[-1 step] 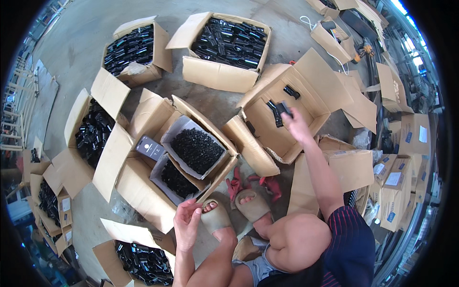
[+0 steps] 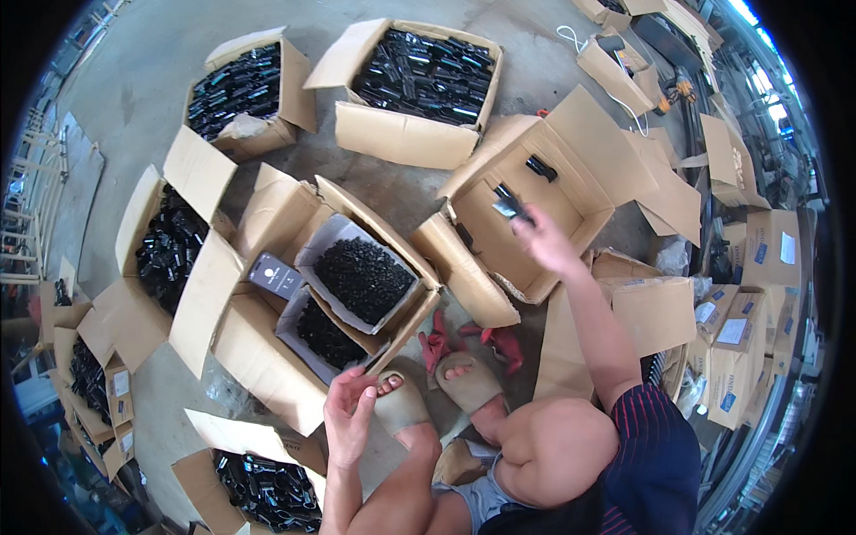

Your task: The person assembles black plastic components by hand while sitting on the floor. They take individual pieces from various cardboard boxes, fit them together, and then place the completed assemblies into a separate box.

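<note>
My right hand (image 2: 541, 237) reaches into an open cardboard box (image 2: 571, 207), its fingers closed around a short black tubular part (image 2: 519, 214). Right by the fingertips, another glossy black part (image 2: 505, 193) shows, overlapping the held one in view. Farther back in the same box lies a separate black part (image 2: 540, 168). My left hand (image 2: 349, 412) is raised beside the near corner of a box of small black pieces (image 2: 364, 278). Its fingers are loosely bent, with the thumb apart from them, and nothing shows in its grasp.
Open boxes heaped with black parts stand at the back (image 2: 423, 76), back left (image 2: 234, 94), left (image 2: 174, 245) and near left (image 2: 267, 490). A phone (image 2: 275, 275) rests on the middle box. Red gloves (image 2: 501, 346) lie by my sandals (image 2: 470, 382). Stacked cartons (image 2: 736, 343) line the right.
My right hand has drawn slightly left and toward me inside the box, and the black part in it has tilted. My left hand stays in place. The phone's screen differs.
</note>
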### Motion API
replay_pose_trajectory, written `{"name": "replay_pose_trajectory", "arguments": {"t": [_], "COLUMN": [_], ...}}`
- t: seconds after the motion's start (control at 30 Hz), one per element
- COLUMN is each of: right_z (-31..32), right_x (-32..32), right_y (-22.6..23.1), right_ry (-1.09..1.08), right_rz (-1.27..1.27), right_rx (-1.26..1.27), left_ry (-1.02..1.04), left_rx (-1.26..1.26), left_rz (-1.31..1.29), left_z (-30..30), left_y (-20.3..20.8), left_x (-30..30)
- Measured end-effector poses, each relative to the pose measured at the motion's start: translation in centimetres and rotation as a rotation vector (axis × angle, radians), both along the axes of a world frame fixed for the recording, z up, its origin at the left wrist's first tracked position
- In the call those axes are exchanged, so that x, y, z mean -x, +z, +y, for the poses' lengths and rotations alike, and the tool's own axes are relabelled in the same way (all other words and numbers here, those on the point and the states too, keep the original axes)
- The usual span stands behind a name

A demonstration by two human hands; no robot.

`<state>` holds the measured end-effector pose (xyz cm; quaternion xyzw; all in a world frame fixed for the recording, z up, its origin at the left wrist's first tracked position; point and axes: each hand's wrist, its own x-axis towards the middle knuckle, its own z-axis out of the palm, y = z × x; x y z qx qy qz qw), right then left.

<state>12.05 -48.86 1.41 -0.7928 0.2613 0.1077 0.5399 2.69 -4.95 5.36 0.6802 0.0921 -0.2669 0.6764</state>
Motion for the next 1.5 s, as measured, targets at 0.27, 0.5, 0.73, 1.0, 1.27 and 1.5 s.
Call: {"name": "replay_pose_trajectory", "arguments": {"t": [0.27,0.5,0.73,1.0,1.27,1.5], "right_z": [17.6,21.9,22.3,22.8,21.9,21.1], "right_x": [4.2,4.8,7.0,7.8,5.9,5.4], "right_y": [1.3,-0.3,-0.7,-0.7,-0.1,-1.2], "right_ry": [1.182,0.990,0.614,0.379,0.554,0.529], "right_rz": [-0.394,-0.336,-0.498,-0.140,0.166,0.078], "right_rx": [-0.038,-0.260,-0.111,-0.480,-0.444,-0.598], "left_ry": [-0.203,-0.140,0.081,0.238,0.180,0.183], "left_rx": [0.319,0.480,0.435,0.402,0.141,0.163], "left_rz": [0.241,0.545,0.490,0.450,0.226,0.223], "left_z": [-1.9,0.1,-1.8,-1.6,-2.6,-3.1], "left_y": [-1.4,-3.5,-3.2,-4.3,-4.2,-3.1], "left_x": [-1.9,0.4,0.6,1.6,1.4,0.9]}}
